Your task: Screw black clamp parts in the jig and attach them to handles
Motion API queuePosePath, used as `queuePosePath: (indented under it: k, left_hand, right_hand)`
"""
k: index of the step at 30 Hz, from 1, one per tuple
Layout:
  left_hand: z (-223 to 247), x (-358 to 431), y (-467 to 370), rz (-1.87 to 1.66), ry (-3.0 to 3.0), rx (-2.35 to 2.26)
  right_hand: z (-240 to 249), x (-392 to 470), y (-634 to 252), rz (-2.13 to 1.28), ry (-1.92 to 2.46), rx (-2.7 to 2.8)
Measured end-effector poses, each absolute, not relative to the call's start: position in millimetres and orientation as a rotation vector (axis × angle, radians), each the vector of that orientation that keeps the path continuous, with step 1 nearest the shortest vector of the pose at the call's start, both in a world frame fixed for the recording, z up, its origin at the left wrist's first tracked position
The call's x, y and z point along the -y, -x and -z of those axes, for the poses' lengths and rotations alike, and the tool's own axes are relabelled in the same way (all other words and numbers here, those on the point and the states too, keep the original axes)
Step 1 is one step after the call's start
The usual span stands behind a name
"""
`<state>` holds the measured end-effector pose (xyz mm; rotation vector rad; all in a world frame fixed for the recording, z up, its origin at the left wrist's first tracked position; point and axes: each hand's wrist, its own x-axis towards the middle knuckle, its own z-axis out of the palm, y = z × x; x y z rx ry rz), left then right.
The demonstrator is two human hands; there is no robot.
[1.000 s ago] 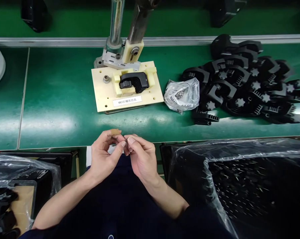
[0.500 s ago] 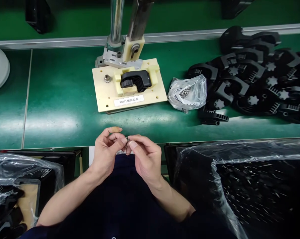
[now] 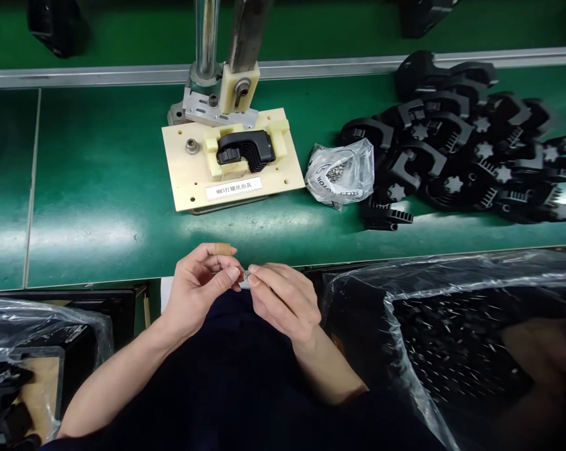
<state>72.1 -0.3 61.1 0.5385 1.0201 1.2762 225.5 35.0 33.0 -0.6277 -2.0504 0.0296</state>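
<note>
My left hand (image 3: 195, 285) and my right hand (image 3: 287, 300) meet at the front edge of the green bench. The right thumb and forefinger pinch a small shiny part (image 3: 246, 274), too small to name. My left thumb and forefinger are pressed together right beside it; whatever they grip is hidden. A tan bandage wraps one left finger. Beyond the hands, a black curved plastic part (image 3: 247, 150) sits in a cream fixture (image 3: 183, 181) beneath a press. To its right lies an open clear bag (image 3: 360, 169) of small metal pieces.
Many black plastic parts (image 3: 433, 150) are heaped on the bench's right side. A plastic-lined bin (image 3: 452, 344) of small dark pieces stands at lower right, with another person's blurred hand (image 3: 541, 351) over it. Another lined box (image 3: 38, 376) stands at lower left.
My right hand has turned, its back now more upward, and the small part shows between its fingertips. Another person's hand has appeared over the right bin. The view has shifted slightly.
</note>
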Motion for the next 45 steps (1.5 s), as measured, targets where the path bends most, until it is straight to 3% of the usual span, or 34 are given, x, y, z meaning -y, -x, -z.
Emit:
queuePosePath:
  k: [13,16,21,24,37,45]
  left_hand:
    - [-64,-1,-78,-1.205,-0.471,-1.078]
    - [-63,-1,-79,-1.231,-0.491,-1.103]
    - [-65,-2,-80,-1.255,-0.587,-1.128]
    - [-66,-4,-81,-1.245,-0.598,-1.132]
    - [-63,-5,-84,-1.283,-0.742,-1.185]
    - [-61,-7,-82,-1.385,-0.713,-1.219]
  right_hand:
    - [-26,-31,-230,-0.053,0.560,2.077]
    - [-28,-26,-222,-0.383,0.748,1.840]
    - [-39,-19,-216,-1.314,0.945,1.357]
    - [-44,-19,-217,-1.545,0.975,1.148]
    - [-50,-25,-213,-1.563,1.088,1.082]
    - [-62,-61,-208,-1.180,1.177,0.486]
